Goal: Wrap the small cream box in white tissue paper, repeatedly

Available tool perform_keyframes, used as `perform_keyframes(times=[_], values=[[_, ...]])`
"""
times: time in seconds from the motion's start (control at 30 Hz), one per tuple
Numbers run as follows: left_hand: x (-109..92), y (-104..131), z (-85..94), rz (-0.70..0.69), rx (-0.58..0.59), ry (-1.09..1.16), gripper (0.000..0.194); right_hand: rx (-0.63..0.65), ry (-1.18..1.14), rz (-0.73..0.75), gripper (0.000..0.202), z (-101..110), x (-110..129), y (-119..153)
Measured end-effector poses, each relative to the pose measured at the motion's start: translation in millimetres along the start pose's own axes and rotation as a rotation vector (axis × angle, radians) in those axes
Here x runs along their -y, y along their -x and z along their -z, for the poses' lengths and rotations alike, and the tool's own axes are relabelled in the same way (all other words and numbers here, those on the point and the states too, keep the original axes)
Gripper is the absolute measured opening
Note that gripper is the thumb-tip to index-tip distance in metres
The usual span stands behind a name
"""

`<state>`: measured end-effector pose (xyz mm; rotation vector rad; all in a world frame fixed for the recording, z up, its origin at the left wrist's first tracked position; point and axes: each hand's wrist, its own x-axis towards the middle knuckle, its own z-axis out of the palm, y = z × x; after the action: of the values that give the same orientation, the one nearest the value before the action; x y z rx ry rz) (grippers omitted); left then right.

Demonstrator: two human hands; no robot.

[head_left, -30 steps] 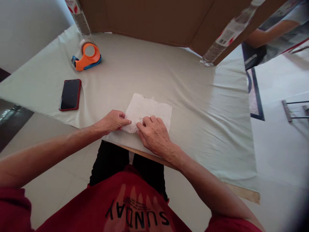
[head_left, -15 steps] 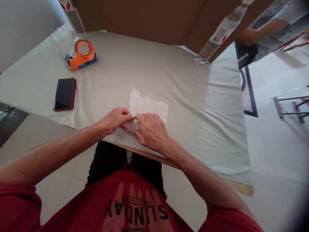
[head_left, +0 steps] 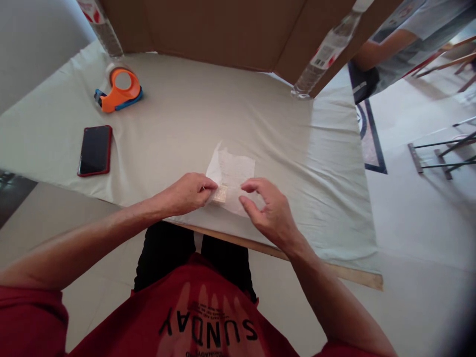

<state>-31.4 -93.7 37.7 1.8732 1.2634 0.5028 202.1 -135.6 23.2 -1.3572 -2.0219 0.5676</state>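
Note:
A thin, creased sheet of white tissue paper (head_left: 238, 168) lies on the cloth near the table's front edge. On its left part rests a small, flat, pale gold square piece (head_left: 220, 194); its kind I cannot make out. My left hand (head_left: 191, 193) pinches the left edge of the tissue between thumb and fingers, beside the square piece, and the paper is lifted and folded there. My right hand (head_left: 269, 208) is over the right side of the sheet, thumb and forefinger apart with nothing between them.
An orange and blue tape dispenser (head_left: 121, 91) and a red-cased phone (head_left: 95, 150) lie at left. Two clear bottles (head_left: 316, 64) stand against a brown cardboard panel (head_left: 215, 32) at the back. Another person's arm (head_left: 386, 49) shows at upper right.
My right hand has moved right, away from my left hand, and its fingers have parted. The gold square piece now shows on the tissue. The whole view has shifted slightly.

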Motion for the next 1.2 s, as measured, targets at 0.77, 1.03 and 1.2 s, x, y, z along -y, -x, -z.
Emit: perform_keyframes(times=[0.77,1.03,1.2], values=[[17.9,1.4,-18.2,-0.189,-0.034,-0.22,0.019,0.003,-0.152,-0.453,0.094,-40.1,-18.2,6.5],[10.4,7.7,-20.7,-0.168,-0.031,-0.28,0.021,-0.041,-0.239,-0.383,0.078,-43.2,-21.1,4.3],[2.7,10.4,-22.5,-0.154,-0.022,-0.434,0.021,-0.072,-0.211,-0.4,0.077,-42.3,-18.0,-2.8]])
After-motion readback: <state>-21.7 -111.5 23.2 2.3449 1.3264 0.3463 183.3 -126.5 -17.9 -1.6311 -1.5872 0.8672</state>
